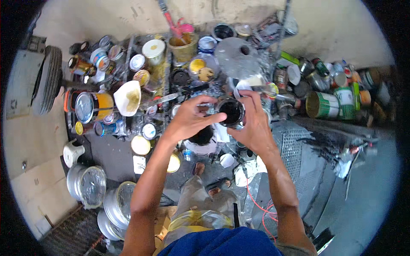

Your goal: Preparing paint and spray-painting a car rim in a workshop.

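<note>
Both hands are at a small container with a very dark interior (230, 112), its opening tilted toward the camera. My left hand (194, 119) is on its left side, thumb against it and fingers curled. My right hand (255, 124) grips its right side, with a pale strip (238, 88) by the fingertips. Just below is a larger pale vessel (198, 147) with a dark inside, beside a white sheet (223, 135). A grey round disc with a hole (232, 59) stands above my hands, and a knife-like blade (166, 98) lies to the left.
Cluttered paint cans (324, 104) and tubs (183, 49) crowd the surface along the wall (230, 13). Stacked metal rims (84, 181), a white stool (72, 151) and a tyre (47, 81) are at left. A red hose (252, 198) runs along the floor right of my legs.
</note>
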Demonstrator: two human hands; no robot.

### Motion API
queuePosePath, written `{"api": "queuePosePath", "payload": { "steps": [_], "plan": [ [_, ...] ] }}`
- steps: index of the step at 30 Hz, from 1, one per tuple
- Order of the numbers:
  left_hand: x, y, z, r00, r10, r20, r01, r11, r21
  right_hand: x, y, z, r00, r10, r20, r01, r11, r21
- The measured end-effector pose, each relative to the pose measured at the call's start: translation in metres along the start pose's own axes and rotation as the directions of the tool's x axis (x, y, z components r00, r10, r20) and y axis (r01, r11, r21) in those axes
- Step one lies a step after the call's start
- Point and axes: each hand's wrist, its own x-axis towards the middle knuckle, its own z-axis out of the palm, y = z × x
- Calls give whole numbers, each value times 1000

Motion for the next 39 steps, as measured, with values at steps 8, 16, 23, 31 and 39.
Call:
{"api": "queuePosePath", "payload": {
  "steps": [8, 16, 23, 31, 39],
  "plan": [
    [1, 14, 5, 984, -75, 162, 89, 993, -82, -23, 6, -15, 988, 44, -147, -7, 970, 244],
    [-14, 37, 40, 979, 52, 197, -5, 974, -228, -62, -7, -41, 940, -63, -336, 174, 934, 312],
    [-60, 63, 115, 952, 174, 250, -125, 972, -201, -155, -27, -91, 918, -24, -397, 152, 944, 294],
    [-127, 56, 281, 890, 33, 454, 69, 976, -207, -348, -19, -153, 804, 132, -579, 24, 967, 254],
    [-190, -47, 479, 590, -200, 782, 319, 948, 2, -636, -3, -131, 419, 432, -799, -110, 898, 427]
  ]
}}
